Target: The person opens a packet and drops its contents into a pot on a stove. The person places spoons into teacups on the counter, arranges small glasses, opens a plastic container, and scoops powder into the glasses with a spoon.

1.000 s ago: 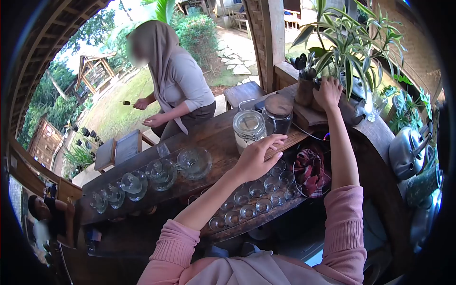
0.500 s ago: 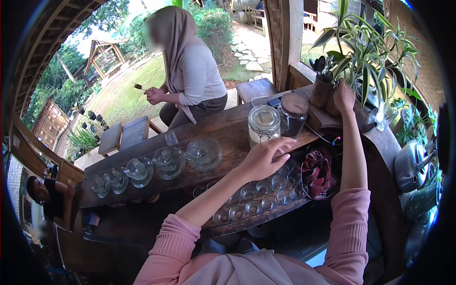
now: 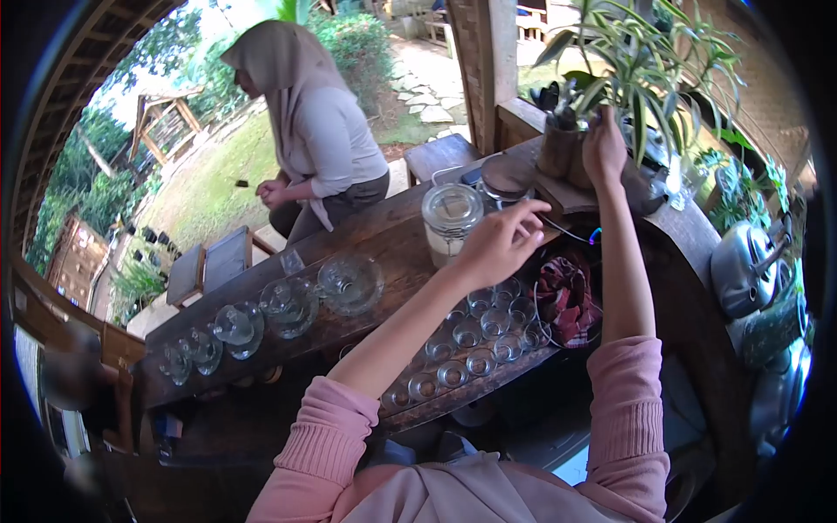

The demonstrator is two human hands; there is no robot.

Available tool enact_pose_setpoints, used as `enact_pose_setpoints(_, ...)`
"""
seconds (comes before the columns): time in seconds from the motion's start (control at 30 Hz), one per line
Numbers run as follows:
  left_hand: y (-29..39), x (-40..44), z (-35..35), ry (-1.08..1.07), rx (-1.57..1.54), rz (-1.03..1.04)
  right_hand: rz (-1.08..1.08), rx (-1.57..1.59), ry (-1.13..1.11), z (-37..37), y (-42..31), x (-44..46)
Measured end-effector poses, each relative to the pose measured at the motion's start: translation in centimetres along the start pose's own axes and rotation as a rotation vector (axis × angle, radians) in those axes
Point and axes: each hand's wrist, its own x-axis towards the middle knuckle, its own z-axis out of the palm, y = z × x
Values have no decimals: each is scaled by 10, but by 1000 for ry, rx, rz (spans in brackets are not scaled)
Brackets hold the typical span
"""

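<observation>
My right hand (image 3: pixel 604 155) is raised at the wooden utensil holder (image 3: pixel 558 153), just to its right. Its fingers are closed near the top, around something too small or hidden to make out. Dark utensil heads (image 3: pixel 547 98) stick up out of the holder. My left hand (image 3: pixel 499 247) hovers over the counter with its fingers apart and nothing in them. Close beside it stands a clip-top glass jar (image 3: pixel 452 222) with pale contents. Behind the hand is a dark jar with a wooden lid (image 3: pixel 508 177), partly hidden.
Rows of drinking glasses (image 3: pixel 466 331) stand on the lower shelf, beside a red checked cloth (image 3: pixel 567 301). Glass cups on saucers (image 3: pixel 349 288) line the counter (image 3: pixel 397 327). A leafy plant (image 3: pixel 649 83) and a metal kettle (image 3: pixel 744 272) are at right. Another person (image 3: pixel 327 139) sits across the counter.
My right hand has risen a little beside the utensil holder. My left hand has shifted right, past the glass jar. The view has turned slightly, and the seated person's hands are closer together.
</observation>
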Motion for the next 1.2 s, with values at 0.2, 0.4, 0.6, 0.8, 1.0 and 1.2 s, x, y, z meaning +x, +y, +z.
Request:
enact_pose_setpoints(0.2, -1, 41, 10, 45, 32, 46, -130, 56, 102, -19, -16, -2)
enact_pose_setpoints(0.4, -32, 99, 38, 161, -46, 108, -149, -20, -65, -50, -41, -16)
enact_pose_setpoints(0.6, -12, 116, 53, 237, 157, 310, -185, 34, -122, -87, -58, -35)
enact_pose_setpoints(0.8, 32, 91, 45, 45, -64, 325, -192, 190, -193, -125, -75, -56)
enact_pose_setpoints(1.0, 44, 1, 3, -216, -223, -61, 46, 1108, -729, -153, -87, -88)
enact_pose_setpoints(1.2, 50, -121, -24, -226, -563, -222, 125, 1444, -994, -146, -147, -165)
